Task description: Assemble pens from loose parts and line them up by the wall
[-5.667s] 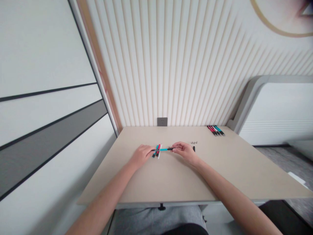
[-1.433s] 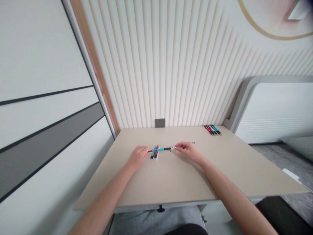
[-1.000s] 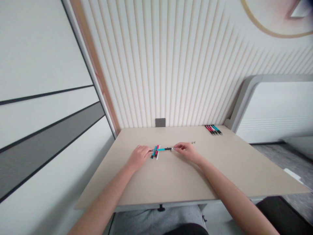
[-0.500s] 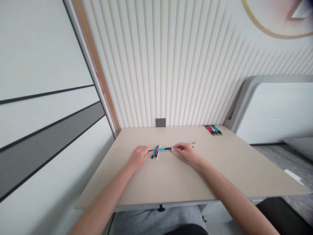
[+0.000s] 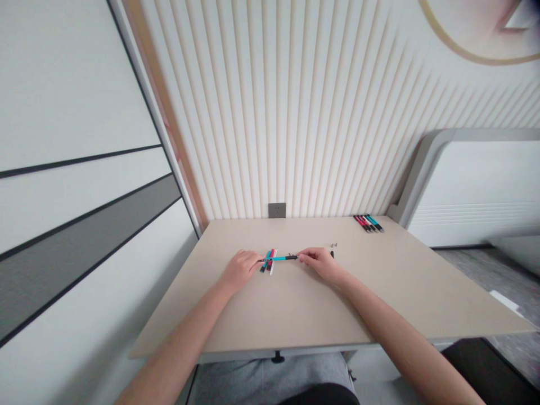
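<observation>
A slim teal-and-black pen (image 5: 279, 258) was held level over the desk (image 5: 295, 315) between both hands, and it lay across a teal pen (image 5: 265, 262), a red pen (image 5: 271, 260) and a white strip (image 5: 273, 265). The right hand (image 5: 320, 264) was nearly closed, and the right end of the pen was pinched by its fingertips (image 5: 302, 254). The left hand (image 5: 240, 270) was loosely curled at the left end of the pen, but a real grip could not be confirmed, because that end was lost against the fingers. As far as could be seen, 1 pen was being handled, while a row of pens (image 5: 368, 223) remained at the far edge of the desk, not reached by either hand. Small metal parts (image 5: 333, 245) were lying beyond the right hand, and a small black piece (image 5: 332, 254) was just beside it. These parts were too small to be identified, and the pens in the row could not be counted exactly.
</observation>
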Tool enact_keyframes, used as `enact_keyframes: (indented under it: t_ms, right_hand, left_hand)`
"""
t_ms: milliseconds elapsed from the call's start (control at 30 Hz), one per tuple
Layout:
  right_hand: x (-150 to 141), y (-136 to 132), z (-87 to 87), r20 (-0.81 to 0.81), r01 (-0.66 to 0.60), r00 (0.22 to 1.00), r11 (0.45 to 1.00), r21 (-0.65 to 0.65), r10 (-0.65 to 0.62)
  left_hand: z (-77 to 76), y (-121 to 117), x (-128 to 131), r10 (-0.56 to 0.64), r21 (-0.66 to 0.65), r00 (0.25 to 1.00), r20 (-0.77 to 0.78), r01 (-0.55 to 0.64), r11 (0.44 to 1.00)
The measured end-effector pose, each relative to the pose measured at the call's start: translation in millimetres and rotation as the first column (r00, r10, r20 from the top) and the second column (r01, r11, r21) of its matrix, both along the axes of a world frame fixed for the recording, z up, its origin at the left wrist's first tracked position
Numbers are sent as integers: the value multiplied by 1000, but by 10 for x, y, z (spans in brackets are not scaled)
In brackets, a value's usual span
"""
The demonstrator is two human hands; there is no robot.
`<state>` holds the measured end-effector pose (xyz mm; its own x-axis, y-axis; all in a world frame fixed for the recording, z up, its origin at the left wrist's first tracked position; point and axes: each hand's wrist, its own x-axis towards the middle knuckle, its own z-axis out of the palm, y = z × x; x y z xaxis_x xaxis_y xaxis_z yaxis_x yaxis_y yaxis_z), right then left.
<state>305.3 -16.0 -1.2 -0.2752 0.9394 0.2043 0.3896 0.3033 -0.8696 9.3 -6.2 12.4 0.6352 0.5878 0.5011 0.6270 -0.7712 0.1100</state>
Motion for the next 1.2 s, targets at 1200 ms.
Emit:
enact_keyframes:
  t_ms: [1200]
  right_hand:
    - [-9,-96,80,262,-61,965,987,147,21]
  left_hand:
    - [60,-28,35,-6,42,1000,-2,6,999]
